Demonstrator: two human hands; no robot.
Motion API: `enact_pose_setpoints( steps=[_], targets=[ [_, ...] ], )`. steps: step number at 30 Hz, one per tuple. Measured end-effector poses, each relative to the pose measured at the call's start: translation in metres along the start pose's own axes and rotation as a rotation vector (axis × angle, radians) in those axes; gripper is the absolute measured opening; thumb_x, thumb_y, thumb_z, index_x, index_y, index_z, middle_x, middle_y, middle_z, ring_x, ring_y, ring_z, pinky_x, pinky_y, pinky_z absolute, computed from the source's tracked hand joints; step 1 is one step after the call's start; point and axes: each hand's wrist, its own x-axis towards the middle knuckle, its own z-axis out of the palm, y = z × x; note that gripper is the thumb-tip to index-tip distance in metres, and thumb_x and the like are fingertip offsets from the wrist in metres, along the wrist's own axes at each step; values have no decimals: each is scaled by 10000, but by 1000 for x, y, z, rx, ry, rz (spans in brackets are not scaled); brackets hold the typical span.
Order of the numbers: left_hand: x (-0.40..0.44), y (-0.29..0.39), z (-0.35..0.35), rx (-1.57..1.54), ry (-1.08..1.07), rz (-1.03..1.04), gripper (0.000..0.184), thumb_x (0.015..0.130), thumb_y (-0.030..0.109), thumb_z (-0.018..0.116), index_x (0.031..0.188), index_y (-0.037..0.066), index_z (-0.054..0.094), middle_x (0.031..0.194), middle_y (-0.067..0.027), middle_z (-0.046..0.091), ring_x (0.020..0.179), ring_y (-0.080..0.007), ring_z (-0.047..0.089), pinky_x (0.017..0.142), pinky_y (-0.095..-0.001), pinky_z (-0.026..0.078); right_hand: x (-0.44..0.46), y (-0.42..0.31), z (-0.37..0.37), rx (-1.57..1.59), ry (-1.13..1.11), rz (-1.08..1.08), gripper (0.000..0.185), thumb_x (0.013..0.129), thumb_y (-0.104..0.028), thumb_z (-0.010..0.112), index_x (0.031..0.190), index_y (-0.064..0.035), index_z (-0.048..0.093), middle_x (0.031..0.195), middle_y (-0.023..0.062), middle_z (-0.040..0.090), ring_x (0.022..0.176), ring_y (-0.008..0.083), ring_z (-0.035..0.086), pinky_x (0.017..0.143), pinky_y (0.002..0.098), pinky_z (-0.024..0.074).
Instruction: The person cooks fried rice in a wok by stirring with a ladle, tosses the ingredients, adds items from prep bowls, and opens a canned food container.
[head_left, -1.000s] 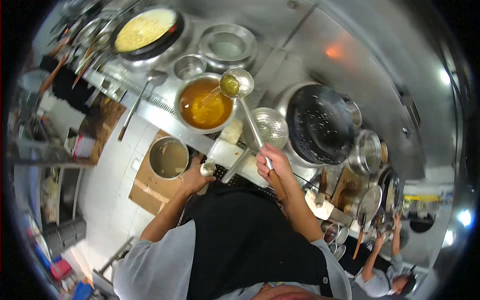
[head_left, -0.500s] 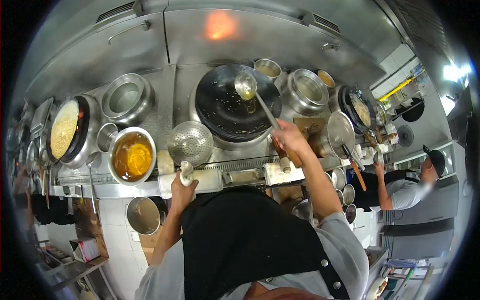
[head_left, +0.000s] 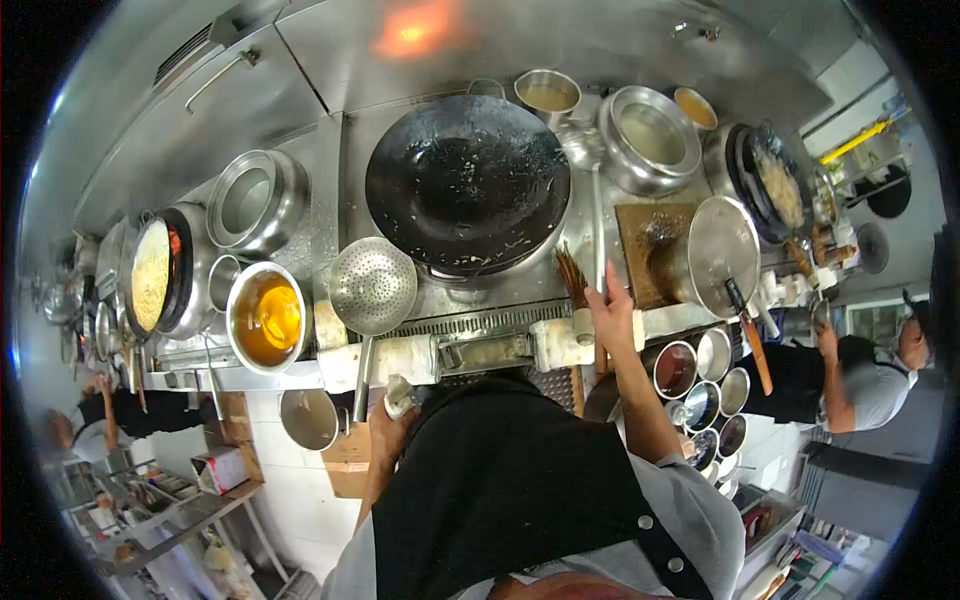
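Observation:
My right hand [head_left: 612, 318] is closed around the long handle of a ladle [head_left: 597, 215], whose bowl lies beyond it, beside a metal pot. A bamboo brush [head_left: 573, 280] stands just left of this hand. My left hand [head_left: 388, 428] grips a folded white cloth [head_left: 399, 396] near the counter's front edge, close to the handle of a perforated strainer [head_left: 373, 287]. Between and beyond my hands, a black wok [head_left: 466, 185] with small food bits rests on the stove. To the left, a metal bowl [head_left: 235, 325] holds amber liquid with a bright reflection.
Large lidless pots [head_left: 285, 215] and a pan with pale yellow food [head_left: 151, 275] stand left. At right are a mesh strainer [head_left: 722, 245], another wok with food [head_left: 778, 190] and several small containers [head_left: 675, 368]. A co-worker [head_left: 870, 385] stands far right; another person is far left.
The ladle has moved from above the wok to its right, and my right hand has come closer to my body. The camera view has shifted. My left hand still holds the cloth.

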Motion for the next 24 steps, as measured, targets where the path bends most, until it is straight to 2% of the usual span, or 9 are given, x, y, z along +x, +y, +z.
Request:
enact_pose_setpoints(
  steps=[3, 5, 7, 10, 13, 15, 17, 19, 24],
  targets=[
    [3, 6, -5, -11, -31, -24, 506, 769, 194, 819, 1193, -19, 644, 1124, -186, 715, 1011, -289, 697, 878, -379, 528, -31, -11, -21, -124, 32, 247, 662, 920, -164, 667, 1515, -25, 413, 760, 200, 667, 640, 163, 598, 627, 346, 509],
    [11, 4, -6, -124, -81, -88, 532, 776, 199, 818, 1215, -26, 621, 1107, -174, 723, 989, -269, 699, 876, -380, 531, -49, -9, -44, -383, -7, 189, 672, 890, -143, 664, 1514, -61, 428, 792, 278, 663, 661, 369, 677, 639, 422, 526],
    [23, 12, -10, -13, -108, -9, 563, 777, 218, 821, 1232, -30, 599, 1097, -197, 721, 1004, -314, 702, 887, -396, 533, -74, 10, -56, -589, -137, 270, 701, 851, -149, 686, 1502, -49, 443, 877, 300, 670, 794, 437, 675, 705, 464, 539],
    [36, 65, -10, 336, -200, 155, 644, 720, 254, 850, 1229, -40, 587, 1104, -277, 691, 1046, -416, 679, 887, -453, 534, -108, 41, -44, -693, -130, 172, 713, 825, -152, 680, 1503, -130, 462, 873, 275, 675, 813, 438, 676, 726, 534, 531],
    [69, 67, 0, 433, -423, 413, 670, 698, 231, 840, 1247, -42, 571, 1083, -269, 694, 1024, -414, 681, 873, -459, 535, -115, 54, -38, -846, -101, 270, 543, 888, -244, 619, 1426, -195, 565, 989, 231, 689, 892, 425, 680, 775, 506, 548],
    [69, 98, 5, 451, -607, 556, 663, 689, 181, 814, 1262, -45, 567, 1103, -271, 687, 1044, -422, 669, 913, -455, 524, -123, -9, -40, -783, 15, 389, 472, 913, -263, 605, 1377, -179, 608, 1131, 216, 676, 1016, 390, 679, 880, 494, 538],
    [69, 100, 19, 448, -529, 818, 654, 683, 128, 781, 1278, -49, 573, 1137, -285, 672, 1094, -431, 647, 974, -446, 499, -157, -51, -40, -703, 138, 406, 449, 923, -274, 612, 1357, -157, 618, 1116, 238, 677, 989, 410, 672, 844, 488, 548],
    [67, 92, 30, 424, -631, 816, 650, 701, 101, 757, 1300, -62, 564, 1176, -293, 656, 1129, -438, 628, 1024, -448, 470, -218, -57, -37, -533, 190, 383, 396, 935, -328, 629, 1272, -125, 676, 1134, 221, 695, 1015, 402, 678, 893, 488, 547],
    [22, 75, 33, 470, -1052, 713, 520, 724, 129, 793, 1185, -27, 611, 1037, -259, 709, 995, -424, 691, 858, -445, 532, -454, -37, 15, -528, -28, 1004, 387, 902, -369, 603, 1101, -63, 731, 1051, 253, 710, 980, 425, 690, 886, 507, 546]
  ],
)
